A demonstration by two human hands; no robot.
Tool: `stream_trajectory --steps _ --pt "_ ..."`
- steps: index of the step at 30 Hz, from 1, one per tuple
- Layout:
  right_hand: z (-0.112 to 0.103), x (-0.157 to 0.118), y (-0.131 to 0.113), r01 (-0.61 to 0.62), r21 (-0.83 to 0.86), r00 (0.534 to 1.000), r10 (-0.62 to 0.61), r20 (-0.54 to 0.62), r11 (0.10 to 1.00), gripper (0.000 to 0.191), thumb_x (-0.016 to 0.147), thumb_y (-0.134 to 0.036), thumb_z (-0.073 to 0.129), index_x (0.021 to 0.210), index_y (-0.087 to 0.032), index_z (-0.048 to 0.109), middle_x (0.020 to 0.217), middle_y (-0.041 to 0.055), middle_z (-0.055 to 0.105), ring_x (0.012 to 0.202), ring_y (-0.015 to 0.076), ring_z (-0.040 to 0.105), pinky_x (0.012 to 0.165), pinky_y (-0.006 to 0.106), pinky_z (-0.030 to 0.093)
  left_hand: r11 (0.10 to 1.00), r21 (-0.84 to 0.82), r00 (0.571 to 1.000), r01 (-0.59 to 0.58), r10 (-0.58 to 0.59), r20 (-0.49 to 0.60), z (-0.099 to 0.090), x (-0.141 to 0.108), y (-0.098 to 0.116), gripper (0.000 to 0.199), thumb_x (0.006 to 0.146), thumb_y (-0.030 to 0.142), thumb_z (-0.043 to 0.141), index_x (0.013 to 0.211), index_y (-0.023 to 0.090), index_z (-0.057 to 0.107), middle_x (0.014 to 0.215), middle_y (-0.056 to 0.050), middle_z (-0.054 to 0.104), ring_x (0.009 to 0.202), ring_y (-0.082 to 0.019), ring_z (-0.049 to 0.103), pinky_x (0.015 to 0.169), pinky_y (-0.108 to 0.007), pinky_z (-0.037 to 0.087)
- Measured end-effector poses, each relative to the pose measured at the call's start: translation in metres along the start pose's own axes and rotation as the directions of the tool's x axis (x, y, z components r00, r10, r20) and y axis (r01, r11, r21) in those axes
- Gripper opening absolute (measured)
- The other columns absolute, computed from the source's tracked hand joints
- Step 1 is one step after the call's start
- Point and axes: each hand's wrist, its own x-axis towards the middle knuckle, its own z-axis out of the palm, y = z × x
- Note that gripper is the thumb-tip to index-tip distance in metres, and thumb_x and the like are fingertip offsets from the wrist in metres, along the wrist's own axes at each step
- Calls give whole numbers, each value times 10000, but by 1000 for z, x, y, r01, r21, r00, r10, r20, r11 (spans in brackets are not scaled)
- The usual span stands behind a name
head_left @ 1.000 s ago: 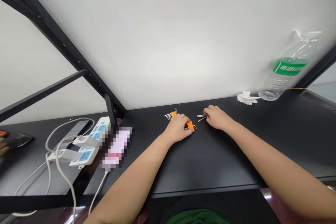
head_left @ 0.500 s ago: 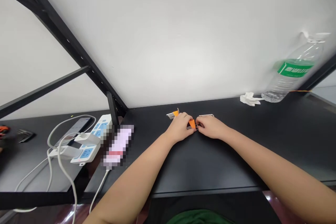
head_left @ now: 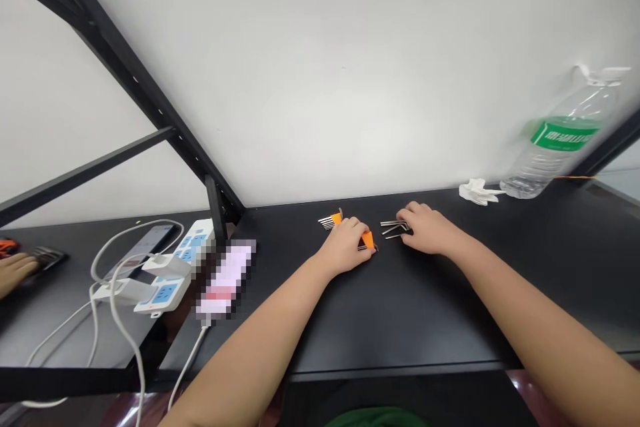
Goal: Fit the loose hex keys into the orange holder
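Note:
My left hand [head_left: 344,245] is closed over an orange hex key holder [head_left: 368,239] on the black table [head_left: 390,320]. Part of the holder and some keys are hidden under the fingers. Just beyond that hand, an orange holder end [head_left: 337,219] shows with several silver hex keys [head_left: 327,221] poking out of it; I cannot tell whether both orange parts are one piece. To the right, my right hand [head_left: 425,229] rests by several loose hex keys [head_left: 394,228], thumb and forefinger apart around their bent ends.
Left of my arm lies a phone with a pixelated screen [head_left: 227,277] on a white cable. Beyond the black frame post [head_left: 213,197] are a white power strip [head_left: 170,287], another phone [head_left: 145,247] and another person's hand [head_left: 15,272]. Crumpled tissue [head_left: 477,192] and a plastic bottle [head_left: 560,137] stand near the wall.
My right hand has left the orange holder's end and moved right to the loose hex keys. The left hand stays on the holder. Another person's hand has appeared at far left.

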Motion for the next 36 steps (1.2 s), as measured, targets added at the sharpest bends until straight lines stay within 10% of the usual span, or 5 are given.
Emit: stream_trajectory --steps 28,36 --pt "9 5 -20 172 109 968 -148 -202 979 205 861 -149 503 1027 -180 620 1063 80 610 1000 206 525 887 313 412 1000 -28 999 1 -2 -32 1 0 -1 354 789 382 769 1066 207 635 1052 -66 616 997 -252 597 894 -403 499" --pt "19 -1 -47 281 281 959 -281 -42 918 38 843 -210 569 868 -195 593 931 32 619 863 151 552 753 254 393 999 -31 1000 -15 14 -18 2 1 -4 304 815 368 732 1065 220 646 1059 -68 604 1007 -253 594 892 -401 490"
